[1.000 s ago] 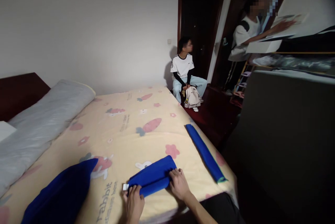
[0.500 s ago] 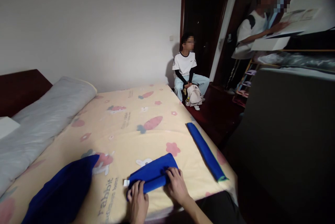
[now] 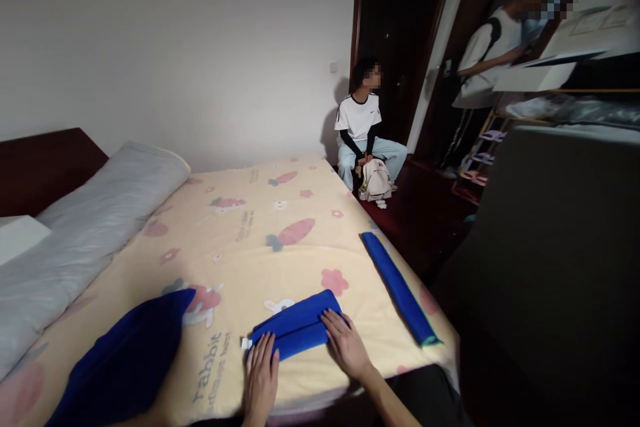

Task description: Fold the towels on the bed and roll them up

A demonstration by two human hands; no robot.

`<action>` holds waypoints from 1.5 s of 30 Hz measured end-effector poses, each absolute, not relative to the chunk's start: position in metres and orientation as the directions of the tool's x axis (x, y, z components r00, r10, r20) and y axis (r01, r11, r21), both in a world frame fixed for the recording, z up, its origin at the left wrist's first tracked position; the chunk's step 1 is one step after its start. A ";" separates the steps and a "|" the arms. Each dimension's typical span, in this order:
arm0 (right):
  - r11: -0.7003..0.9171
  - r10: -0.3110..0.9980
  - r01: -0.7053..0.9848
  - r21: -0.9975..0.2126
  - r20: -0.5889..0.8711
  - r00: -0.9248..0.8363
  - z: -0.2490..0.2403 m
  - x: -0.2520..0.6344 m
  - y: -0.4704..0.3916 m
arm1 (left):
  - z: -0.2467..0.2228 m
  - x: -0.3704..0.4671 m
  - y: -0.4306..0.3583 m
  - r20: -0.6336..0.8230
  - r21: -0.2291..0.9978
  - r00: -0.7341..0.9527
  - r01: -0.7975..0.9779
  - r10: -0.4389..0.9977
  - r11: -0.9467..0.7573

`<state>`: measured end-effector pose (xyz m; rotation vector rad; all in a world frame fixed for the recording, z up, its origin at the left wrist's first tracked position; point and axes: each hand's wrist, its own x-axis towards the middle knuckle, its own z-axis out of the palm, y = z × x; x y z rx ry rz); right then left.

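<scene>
A folded blue cloth [image 3: 300, 324] with a white tag at its left end lies near the front edge of the bed. My left hand [image 3: 262, 370] rests flat on its left end, fingers stretched out. On its right end lies my right hand [image 3: 347, 344], also with fingers extended. A narrow rolled blue cloth [image 3: 400, 287] with a green edge lies to the right, along the bed's side. Another blue cloth [image 3: 125, 360], spread loosely, is at the lower left.
The bed [image 3: 240, 280] has a patterned yellow sheet. A grey pillow [image 3: 95, 234] lies left. A seated person [image 3: 359, 120] holds a pale backpack [image 3: 376, 180] beyond the bed. Another person [image 3: 493, 47] stands by a shelf at right. A dark grey block-like object [image 3: 550, 247] stands nearer.
My fingers have gone from curled on the cloth's front fold to lying flat on top. The front fold looks flatter and wider. The standing person's arm has lowered.
</scene>
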<state>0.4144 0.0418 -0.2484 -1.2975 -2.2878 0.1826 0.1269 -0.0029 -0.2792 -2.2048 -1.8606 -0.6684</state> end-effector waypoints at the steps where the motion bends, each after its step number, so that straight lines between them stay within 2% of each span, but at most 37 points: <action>1: 0.522 0.843 0.776 -0.354 0.352 -0.407 -0.249 0.417 0.043 | -0.279 0.124 -0.004 0.447 0.140 0.102 0.973 0.889 -0.183; 6: 0.483 0.855 0.798 -0.361 0.389 -0.342 -0.245 0.397 0.039 | -0.274 0.148 -0.003 0.495 0.139 0.024 0.984 0.869 -0.107; 11: 0.621 0.782 0.675 -0.398 0.362 -0.506 -0.235 0.362 0.020 | -0.273 0.192 -0.003 0.513 0.112 0.191 0.952 0.837 -0.286; 14: 0.645 0.765 0.645 -0.411 0.335 -0.550 -0.237 0.366 0.018 | -0.273 0.194 -0.008 0.483 0.093 0.216 0.951 0.848 -0.295; 18: 0.610 0.792 0.669 -0.424 0.296 -0.534 -0.243 0.396 0.030 | -0.270 0.169 -0.017 0.413 0.065 0.182 0.971 0.892 -0.228; 24: 0.568 0.822 0.687 -0.454 0.257 -0.509 -0.253 0.416 0.038 | -0.275 0.147 -0.018 0.401 0.046 0.105 0.990 0.910 -0.134; 28: 0.499 0.867 0.748 -0.438 0.237 -0.439 -0.257 0.403 0.044 | -0.275 0.154 -0.007 0.367 0.091 0.004 0.995 0.930 -0.040; 34: 0.371 0.928 0.830 -0.416 0.205 -0.312 -0.244 0.388 0.048 | -0.255 0.151 0.008 0.176 0.176 -0.050 0.984 0.983 0.018; 39: 0.321 0.946 0.855 -0.408 0.092 -0.311 -0.227 0.386 0.044 | -0.247 0.147 0.009 -0.010 0.138 -0.107 0.985 0.994 0.107; 42: 0.321 0.947 0.856 -0.406 0.114 -0.301 -0.224 0.389 0.044 | -0.246 0.148 0.008 -0.005 0.098 -0.116 0.988 0.993 0.116; 45: 0.320 0.945 0.855 -0.408 0.205 -0.256 -0.227 0.392 0.041 | -0.245 0.152 0.006 0.050 0.111 -0.137 0.985 0.989 0.130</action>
